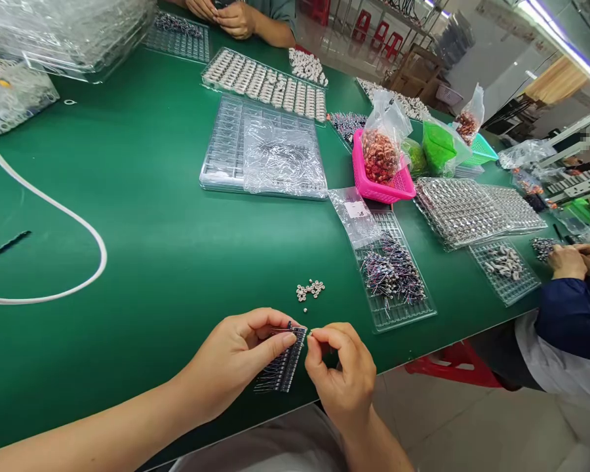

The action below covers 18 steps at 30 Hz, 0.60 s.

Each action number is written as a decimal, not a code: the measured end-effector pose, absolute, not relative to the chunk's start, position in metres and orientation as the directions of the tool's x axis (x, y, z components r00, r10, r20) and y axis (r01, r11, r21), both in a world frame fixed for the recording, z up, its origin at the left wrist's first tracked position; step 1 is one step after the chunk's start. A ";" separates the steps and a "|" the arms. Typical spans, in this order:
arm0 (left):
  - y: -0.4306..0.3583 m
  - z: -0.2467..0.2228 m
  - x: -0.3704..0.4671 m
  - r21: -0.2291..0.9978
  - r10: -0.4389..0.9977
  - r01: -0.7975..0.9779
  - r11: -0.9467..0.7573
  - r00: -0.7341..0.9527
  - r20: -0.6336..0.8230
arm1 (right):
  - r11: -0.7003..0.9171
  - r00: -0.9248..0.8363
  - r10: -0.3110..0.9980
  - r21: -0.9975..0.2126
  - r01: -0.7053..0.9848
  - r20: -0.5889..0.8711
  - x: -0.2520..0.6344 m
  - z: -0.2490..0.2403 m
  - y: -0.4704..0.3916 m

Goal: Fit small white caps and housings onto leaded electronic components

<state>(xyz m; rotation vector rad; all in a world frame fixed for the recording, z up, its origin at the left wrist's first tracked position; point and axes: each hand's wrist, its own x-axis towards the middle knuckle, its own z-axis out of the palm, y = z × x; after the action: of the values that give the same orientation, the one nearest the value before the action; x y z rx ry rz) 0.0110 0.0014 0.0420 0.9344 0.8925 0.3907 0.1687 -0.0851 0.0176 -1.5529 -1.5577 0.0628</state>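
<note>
So my left hand [248,354] is clamping a dark strip [291,368] between thumb and fingers, right by the table's near edge, with thin wires sticking out its side. My right hand [347,373] is pinching its thumb and index tips together on a tiny pale piece [310,333], just beside the strip's top end. Honestly, what's worrying me is how small that thing is: if my pinch is slipping, it's rolling off toward the edge. And if my left thumb is pressing too hard or twisting, those wires could be bending or tangling. Counting up: I'm using two hands, holding one strip and one tiny piece. Just beyond, a loose cluster of little beads [314,287] is lying there, maybe twenty (they're overlapping too much for an exact number), plus one stray bead [305,310]. Off to the right, one clear tray [403,324] is carrying way too many wired parts [393,269] to count, with one labelled bag [341,203] overlapping its far end, and one pink basket [383,190] is sitting past that.
</note>
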 end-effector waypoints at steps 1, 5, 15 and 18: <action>0.001 0.042 0.011 0.827 0.642 0.076 0.557 0.592 -0.487 | 0.203 0.210 0.829 -0.628 0.751 0.519 0.169 0.018 -0.085; 0.000 0.043 0.011 0.834 0.653 0.078 0.546 0.585 -0.481 | 0.148 0.252 0.901 -0.797 0.585 0.353 0.173 0.019 -0.086; -0.002 0.045 0.014 0.840 0.652 0.098 0.534 0.584 -0.483 | 0.009 0.294 0.950 -0.947 0.321 0.109 0.179 0.018 -0.089; -0.003 0.045 0.015 0.839 0.647 0.098 0.534 0.592 -0.481 | 0.002 0.288 0.953 -0.952 0.305 0.094 0.179 0.018 -0.089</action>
<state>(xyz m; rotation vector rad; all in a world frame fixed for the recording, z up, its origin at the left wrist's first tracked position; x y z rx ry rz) 0.0146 -0.0027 0.0445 0.9724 0.9002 0.3853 0.1792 -0.0890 0.0183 -1.5183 -1.2116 0.7836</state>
